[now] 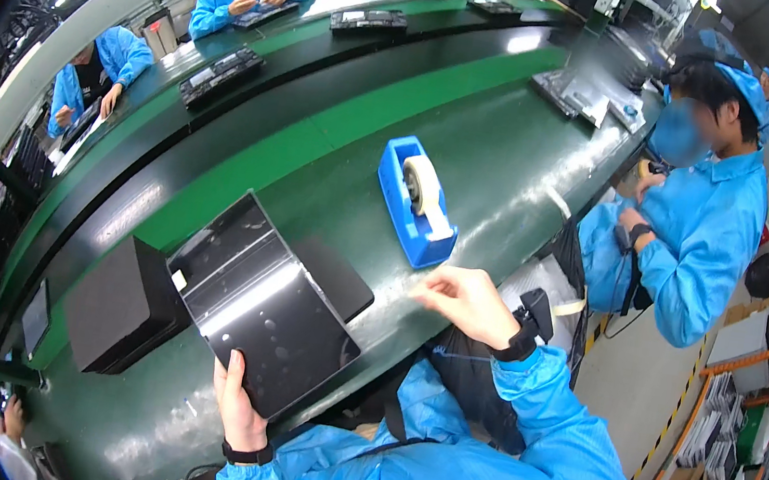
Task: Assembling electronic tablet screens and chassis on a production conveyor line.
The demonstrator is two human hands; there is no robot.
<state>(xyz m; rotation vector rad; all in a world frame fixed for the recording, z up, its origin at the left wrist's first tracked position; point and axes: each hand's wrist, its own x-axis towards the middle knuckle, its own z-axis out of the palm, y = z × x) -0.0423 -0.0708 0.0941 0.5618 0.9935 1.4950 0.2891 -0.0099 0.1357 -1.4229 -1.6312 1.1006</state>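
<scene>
1. Lying over the table (484,146) at a slant, a glossy black panel (281,324) is held by its near edge in the left hand (238,405); a bright band of light is reflected across its surface.
2. The left hand is closed on that edge, with the thumb laid on the upper face; the fingers beneath are hidden by the panel.
3. The right hand (462,301) is raised near the table's edge, to the right of the panel and well apart from it. Its fingers are curled, with the tips brought close together; whether anything thin is pinched there cannot be told.
4. Just beyond the right hand, a blue tape dispenser (392,204) is set upright on the table, fitted with a roll of pale tape.
5. A dark, matte block (123,308) is placed to the left, just beside the panel; a flat dark piece (345,283) is partly covered by the panel on the other side.
6. At the right, a co-worker (713,215) in a blue jacket is seated; dark devices (221,76) are lined up along the far side.
</scene>
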